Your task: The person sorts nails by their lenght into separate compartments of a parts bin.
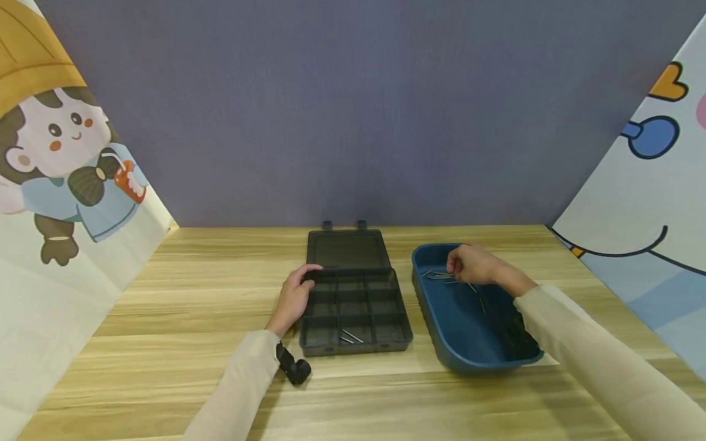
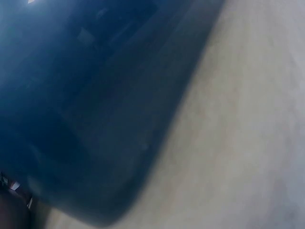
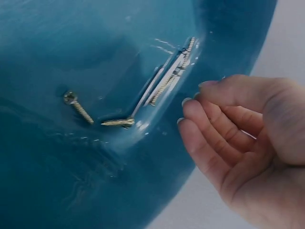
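Note:
A dark translucent compartment box (image 1: 364,351) stands on the table with its lid (image 1: 349,248) laid back. My left hand (image 1: 291,299) rests on its left edge near the hinge, fingers fairly straight. Thin nails (image 1: 352,337) lie in the front middle compartment. Over the far end of a blue bin (image 1: 441,343), my right hand (image 1: 475,265) hangs with bent fingers. Its thumb and fingertips are close together in the right wrist view; whether they pinch anything cannot be told. Beside them lie several nails (image 3: 153,86) and screws (image 3: 84,110) on the bin's floor.
The wooden table (image 1: 165,343) runs back to a grey-blue panel (image 1: 353,122). Printed cartoon panels flank it on both sides. A small black camera (image 1: 296,370) sits at my left wrist, beside the box's front left corner. The left wrist view is blurred.

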{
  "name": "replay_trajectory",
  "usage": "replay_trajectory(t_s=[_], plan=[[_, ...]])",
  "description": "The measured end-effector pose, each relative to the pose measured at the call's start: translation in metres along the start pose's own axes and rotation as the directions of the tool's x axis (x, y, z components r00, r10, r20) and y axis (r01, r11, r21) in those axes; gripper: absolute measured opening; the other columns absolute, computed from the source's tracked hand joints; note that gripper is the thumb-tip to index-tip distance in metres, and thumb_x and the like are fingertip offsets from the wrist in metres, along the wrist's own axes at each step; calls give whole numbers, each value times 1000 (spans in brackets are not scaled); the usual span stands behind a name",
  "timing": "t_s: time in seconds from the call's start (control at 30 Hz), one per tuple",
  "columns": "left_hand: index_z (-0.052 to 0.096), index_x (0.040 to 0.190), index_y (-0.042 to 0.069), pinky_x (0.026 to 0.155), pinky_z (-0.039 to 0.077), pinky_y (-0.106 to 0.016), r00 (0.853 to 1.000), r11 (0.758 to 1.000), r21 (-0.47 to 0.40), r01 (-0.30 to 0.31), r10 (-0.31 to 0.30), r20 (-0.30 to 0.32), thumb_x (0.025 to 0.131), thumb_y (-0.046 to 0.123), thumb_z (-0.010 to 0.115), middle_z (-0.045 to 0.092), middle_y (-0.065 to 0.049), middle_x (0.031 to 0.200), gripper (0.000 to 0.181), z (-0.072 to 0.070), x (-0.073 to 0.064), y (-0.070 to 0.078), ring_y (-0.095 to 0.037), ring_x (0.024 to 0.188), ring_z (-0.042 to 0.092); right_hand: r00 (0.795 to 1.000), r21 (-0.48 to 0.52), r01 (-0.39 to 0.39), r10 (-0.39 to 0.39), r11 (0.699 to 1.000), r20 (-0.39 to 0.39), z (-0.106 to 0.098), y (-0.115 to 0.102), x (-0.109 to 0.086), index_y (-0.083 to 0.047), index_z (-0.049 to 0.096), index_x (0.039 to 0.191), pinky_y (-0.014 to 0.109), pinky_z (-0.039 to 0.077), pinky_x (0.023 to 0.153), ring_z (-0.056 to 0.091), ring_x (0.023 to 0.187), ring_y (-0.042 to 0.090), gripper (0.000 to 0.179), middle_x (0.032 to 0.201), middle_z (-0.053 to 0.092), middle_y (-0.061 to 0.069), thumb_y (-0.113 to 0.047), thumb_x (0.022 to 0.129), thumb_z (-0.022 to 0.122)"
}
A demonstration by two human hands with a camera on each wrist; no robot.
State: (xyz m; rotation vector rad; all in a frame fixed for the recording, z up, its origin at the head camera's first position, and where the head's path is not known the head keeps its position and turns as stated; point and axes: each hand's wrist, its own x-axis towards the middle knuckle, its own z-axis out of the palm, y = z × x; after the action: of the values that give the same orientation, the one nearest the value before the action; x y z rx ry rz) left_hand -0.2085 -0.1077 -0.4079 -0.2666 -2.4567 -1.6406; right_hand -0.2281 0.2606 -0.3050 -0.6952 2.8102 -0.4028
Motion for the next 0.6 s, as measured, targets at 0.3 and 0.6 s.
replay_trajectory(t_s=[0.3,0.6], plan=[[61,120,1,107,32,-53,1000,1000,0,-6,6,-1,86,-4,45,54,-21,133,38,0,2,0,-37,130,42,1000,-13,-12,12,1000,17,6,13,4,0,64,88,31,47,62,55,67,15,15,77,63,7,6,77,57],[60,121,2,109,30,-54,1000,1000,-12,7,-7,13,87,-4,43,52,-21,135,38,0,-1,0,-37,132,39,998,-1,-43,43,999,36,16,21,7,-1,64,88,31,48,62,56,69,15,15,80,63,8,7,77,59]])
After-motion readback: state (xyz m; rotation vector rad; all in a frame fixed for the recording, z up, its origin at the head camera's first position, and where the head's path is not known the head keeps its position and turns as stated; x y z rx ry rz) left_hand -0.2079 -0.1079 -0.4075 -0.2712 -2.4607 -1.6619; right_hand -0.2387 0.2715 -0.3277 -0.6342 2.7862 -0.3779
